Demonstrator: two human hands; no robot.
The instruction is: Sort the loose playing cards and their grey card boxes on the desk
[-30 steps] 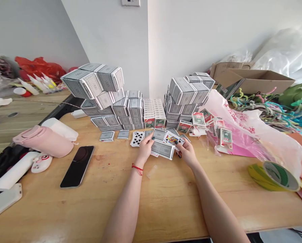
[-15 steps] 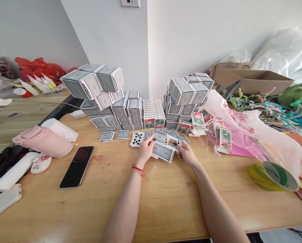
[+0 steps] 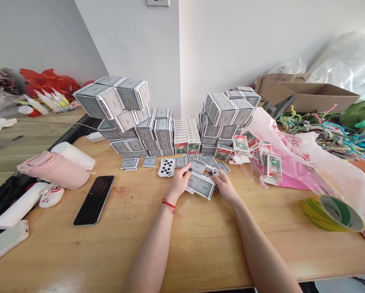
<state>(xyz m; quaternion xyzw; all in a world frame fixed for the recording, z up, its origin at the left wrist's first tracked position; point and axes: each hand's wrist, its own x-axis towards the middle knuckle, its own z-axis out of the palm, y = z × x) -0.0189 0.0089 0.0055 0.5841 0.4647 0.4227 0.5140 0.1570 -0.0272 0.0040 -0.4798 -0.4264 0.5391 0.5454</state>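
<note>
Between my two hands is a piece of joined playing cards [image 3: 201, 185], grey-patterned backs up, with a face card [image 3: 209, 171] showing at its upper right. My left hand [image 3: 181, 179] is closed on its left edge, thumb on top. At the right side my right hand [image 3: 223, 184] pinches it near the face card. Just left of my left hand lies a pile of cards topped by a ten of spades [image 3: 166, 167]. Loose face-down cards [image 3: 207, 159] lie beyond my hands. Behind stand stacked blocks of cards at left [image 3: 124, 110] and right [image 3: 228, 112].
Two rows of card boxes [image 3: 186, 136] stand between the stacks. A phone [image 3: 94, 200] and a pink bottle [image 3: 54, 169] lie at left. At right are a roll of tape [image 3: 332, 212], a plastic bag [image 3: 304, 154] and a cardboard box [image 3: 313, 95].
Both hands and the card piece have shifted slightly; the left hand has moved a little right. My right fingers now cover part of the face card differently. The view has shifted a little.
</note>
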